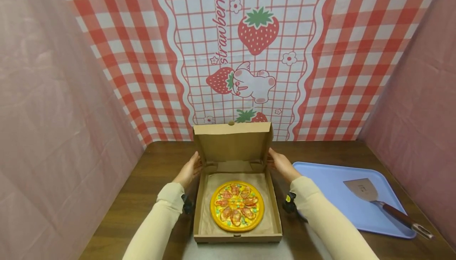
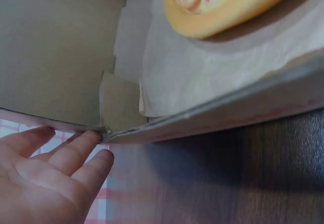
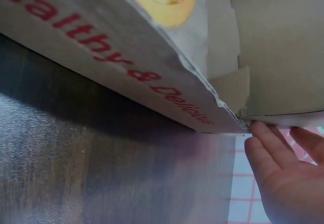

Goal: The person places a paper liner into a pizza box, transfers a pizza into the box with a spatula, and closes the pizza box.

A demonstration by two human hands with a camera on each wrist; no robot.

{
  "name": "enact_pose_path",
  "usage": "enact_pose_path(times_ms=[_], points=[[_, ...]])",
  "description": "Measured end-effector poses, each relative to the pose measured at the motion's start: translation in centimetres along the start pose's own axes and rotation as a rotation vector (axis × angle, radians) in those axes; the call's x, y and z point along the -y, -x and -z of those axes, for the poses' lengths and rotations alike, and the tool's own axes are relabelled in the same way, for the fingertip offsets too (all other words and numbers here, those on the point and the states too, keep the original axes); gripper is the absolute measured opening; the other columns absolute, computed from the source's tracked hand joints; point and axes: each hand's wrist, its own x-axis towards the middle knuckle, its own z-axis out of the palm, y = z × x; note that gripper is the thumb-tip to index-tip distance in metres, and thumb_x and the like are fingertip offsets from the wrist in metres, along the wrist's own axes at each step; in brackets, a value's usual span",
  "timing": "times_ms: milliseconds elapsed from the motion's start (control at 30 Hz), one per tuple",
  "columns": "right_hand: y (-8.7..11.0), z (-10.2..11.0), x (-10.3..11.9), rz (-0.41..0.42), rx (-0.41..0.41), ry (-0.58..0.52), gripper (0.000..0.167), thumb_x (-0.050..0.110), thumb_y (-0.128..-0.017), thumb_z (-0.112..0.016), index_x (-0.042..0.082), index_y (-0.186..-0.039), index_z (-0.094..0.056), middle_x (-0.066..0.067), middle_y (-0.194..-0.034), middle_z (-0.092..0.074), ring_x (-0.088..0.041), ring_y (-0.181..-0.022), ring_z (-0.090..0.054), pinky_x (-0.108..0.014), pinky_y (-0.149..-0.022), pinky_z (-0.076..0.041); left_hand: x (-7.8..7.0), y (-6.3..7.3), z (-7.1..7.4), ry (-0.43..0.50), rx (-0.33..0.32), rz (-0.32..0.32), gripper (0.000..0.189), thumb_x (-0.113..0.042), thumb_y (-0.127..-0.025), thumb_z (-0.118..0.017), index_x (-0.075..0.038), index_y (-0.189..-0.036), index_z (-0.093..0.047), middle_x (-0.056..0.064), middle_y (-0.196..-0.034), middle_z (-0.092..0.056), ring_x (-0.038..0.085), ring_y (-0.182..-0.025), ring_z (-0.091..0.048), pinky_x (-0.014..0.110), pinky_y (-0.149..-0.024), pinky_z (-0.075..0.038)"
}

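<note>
A cardboard pizza box (image 1: 276, 217) stands with its lid (image 1: 233, 146) raised at the back. Inside, on brown paper, lies a round pizza (image 1: 236, 205) with a thick golden crust. My left hand (image 1: 190, 170) is at the box's left rear corner, its fairly straight fingertips (image 2: 91, 139) touching the cardboard near the lid hinge. On the opposite side my right hand (image 1: 281, 164) does the same, fingertips (image 3: 260, 129) against the right rear corner. Neither hand wraps round the box. Red lettering shows along the box's side in the right wrist view.
To the right, a blue tray (image 1: 327, 208) holds a pizza server (image 1: 361, 188) with a wide metal blade and dark handle, which sticks out past the tray's edge. A strawberry-print checked cloth (image 1: 249, 54) hangs behind the wooden table (image 1: 135, 196), with pink cloth at both sides.
</note>
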Motion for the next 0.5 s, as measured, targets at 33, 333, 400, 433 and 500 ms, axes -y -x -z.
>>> enact_pose_path(times_ms=[33,333,400,433,500], points=[[0.1,0.0,0.0,0.005,-0.002,0.003,0.068,0.042,-0.107,-0.024,-0.010,-0.151,-0.021,-0.035,-0.151,-0.032,-0.048,-0.137,-0.038,-0.053,-0.116,-0.031,0.0,0.1,0.0,0.002,0.002,0.001,0.079,-0.051,-0.105,-0.018,0.010,-0.153,-0.004,0.034,-0.159,-0.007,0.050,-0.146,-0.016,0.057,-0.121,-0.012],[0.8,-0.3,0.1,0.026,0.009,0.023,0.066,0.042,-0.108,-0.022,-0.009,-0.150,-0.028,-0.035,-0.148,-0.036,-0.046,-0.137,-0.040,-0.052,-0.116,-0.032,-0.3,0.8,-0.1,0.003,0.015,-0.004,0.077,-0.046,-0.106,-0.013,0.014,-0.151,0.002,0.040,-0.155,-0.007,0.052,-0.145,-0.014,0.058,-0.121,-0.012],[1.1,-0.3,0.1,0.028,0.012,0.018,0.065,0.041,-0.108,-0.022,-0.009,-0.150,-0.028,-0.034,-0.149,-0.035,-0.046,-0.137,-0.039,-0.051,-0.116,-0.032,-0.4,1.0,-0.1,0.019,0.021,-0.009,0.076,-0.044,-0.106,-0.012,0.015,-0.150,0.004,0.042,-0.155,-0.005,0.053,-0.145,-0.012,0.058,-0.120,-0.012],[1.2,-0.2,0.1,0.033,0.019,0.021,0.066,0.041,-0.108,-0.022,-0.008,-0.150,-0.027,-0.034,-0.150,-0.034,-0.045,-0.138,-0.038,-0.051,-0.116,-0.032,-0.3,1.1,-0.1,0.023,0.022,-0.009,0.075,-0.044,-0.106,-0.012,0.014,-0.150,0.005,0.041,-0.155,-0.004,0.053,-0.145,-0.012,0.058,-0.121,-0.012],[1.4,-0.2,0.0,0.047,0.037,0.024,0.065,0.041,-0.108,-0.022,-0.009,-0.150,-0.028,-0.033,-0.150,-0.034,-0.045,-0.139,-0.037,-0.051,-0.116,-0.031,0.6,0.7,0.2,0.031,0.038,-0.035,0.080,-0.049,-0.104,-0.014,0.012,-0.151,0.007,0.042,-0.155,-0.001,0.055,-0.144,-0.012,0.060,-0.120,-0.012]])
